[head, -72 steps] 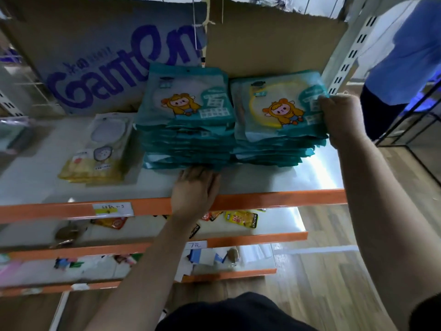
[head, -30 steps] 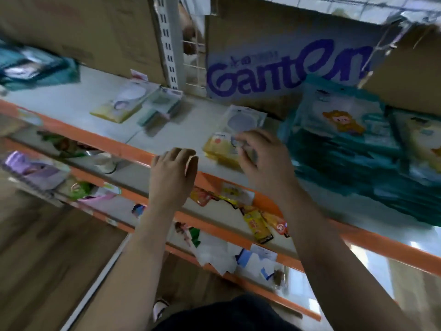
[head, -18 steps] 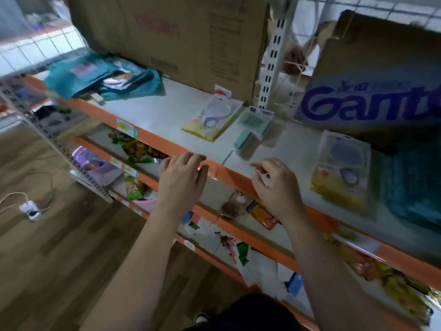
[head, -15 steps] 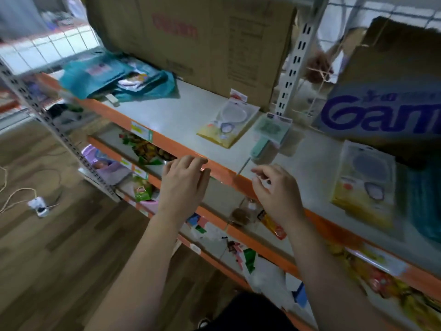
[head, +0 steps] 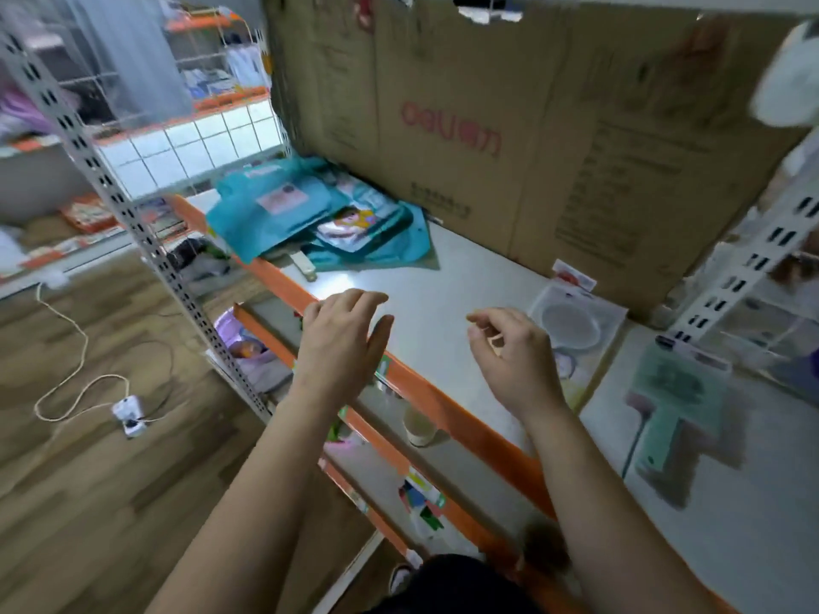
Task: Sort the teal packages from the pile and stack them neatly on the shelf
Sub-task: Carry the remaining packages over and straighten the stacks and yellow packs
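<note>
In the head view, the left hand (head: 341,343) is held above the orange front rail (head: 425,392) of the shelf (head: 443,294), fingers stretched forward and spread. Its grip is wide and nothing is held. The right hand (head: 514,361) hovers over the bare shelf surface beside it with fingers loosely curled. Its grip is narrower but also empty. Both hands are pointed toward the far left corner, and a reach for the next pick is judged to be under way.

The pile of teal packages (head: 310,214) lies in that corner, well apart from both hands. It is heaped loosely, with packages overlapping at angles and one overhanging the rail, so sorting there is judged unfinished. No neat stack can be seen.

A large cardboard box (head: 487,126) stands along the back of the shelf. A clear blister pack (head: 571,330) lies just right of the right hand, and a green brush pack (head: 673,401) lies further right; neither is teal packaging, so both are judged to stay put.

The shelf surface is pale grey, smooth and lightly reflective. It is carried on a perforated metal upright (head: 111,188). Lower shelves hold small mixed goods, blurred. A white power strip (head: 128,412) with its cable lies on the wooden floor (head: 88,502).
</note>
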`<control>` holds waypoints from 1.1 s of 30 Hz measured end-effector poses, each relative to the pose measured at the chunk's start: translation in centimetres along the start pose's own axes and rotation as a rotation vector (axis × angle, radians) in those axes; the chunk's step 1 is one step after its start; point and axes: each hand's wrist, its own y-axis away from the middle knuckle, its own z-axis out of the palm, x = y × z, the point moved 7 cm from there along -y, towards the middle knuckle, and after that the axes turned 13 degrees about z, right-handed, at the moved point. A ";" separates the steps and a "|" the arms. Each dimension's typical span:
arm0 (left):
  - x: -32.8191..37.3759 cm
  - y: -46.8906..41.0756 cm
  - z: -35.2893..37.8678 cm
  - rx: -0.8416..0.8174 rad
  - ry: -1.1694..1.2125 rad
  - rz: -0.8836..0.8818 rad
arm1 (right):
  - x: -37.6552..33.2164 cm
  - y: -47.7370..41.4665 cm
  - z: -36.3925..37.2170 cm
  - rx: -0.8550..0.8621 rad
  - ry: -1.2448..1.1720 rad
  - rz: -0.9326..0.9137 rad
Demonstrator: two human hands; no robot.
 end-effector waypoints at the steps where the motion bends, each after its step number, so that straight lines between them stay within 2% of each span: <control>1: -1.4 -0.7 0.1 0.009 0.001 -0.009 | -0.5 -1.3 0.8 -0.006 -0.001 -0.008; 12: -15.8 -6.3 2.8 -0.019 0.069 -0.122 | -3.5 -8.7 9.4 -0.065 0.036 0.014; 16: -21.9 -9.8 4.3 -0.047 0.073 -0.107 | -4.8 -11.0 12.6 -0.004 0.057 0.048; 21: -28.3 -14.1 6.6 -0.185 0.007 -0.049 | -6.6 -13.1 15.8 0.118 0.055 0.158; 26: -30.5 -16.7 8.5 -0.334 -0.043 0.042 | -8.1 -14.1 18.2 0.181 0.099 0.270; 30: -30.6 -17.9 8.6 -0.366 -0.104 0.155 | -8.7 -14.1 19.6 0.241 0.114 0.346; 33: -31.0 -18.8 7.9 -0.365 -0.018 0.200 | -8.8 -14.1 20.3 0.284 0.102 0.389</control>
